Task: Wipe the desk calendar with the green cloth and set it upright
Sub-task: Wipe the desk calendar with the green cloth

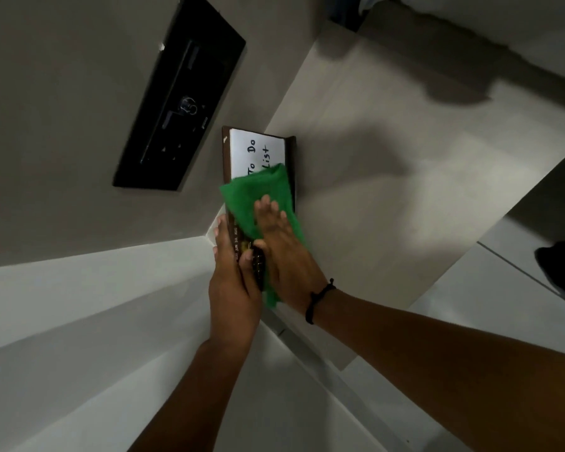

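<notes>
The right hand (279, 243) lies flat, fingers together and stretched out, palm pressed down on the green cloth (258, 197); it grips nothing, only pushes the cloth against the desk calendar (261, 151). A black cord bracelet (318, 298) circles its wrist. Just beside it, the left hand (234, 278) is clamped on the near end of the calendar, thumb on the front face and fingers running along the dark edge where month names are printed.

The calendar is a dark brown frame with a white panel reading "To Do List". The cloth covers its middle, spreading from under the right palm toward the white panel and hiding the lower part of the lettering; a tail of cloth hangs below the right hand's heel. The far end of the calendar, beyond both hands, is bare.

Left of the calendar, well apart from it, a black rectangular control panel (180, 102) sits in a grey wall. Right of the calendar spreads a pale countertop (388, 164).
</notes>
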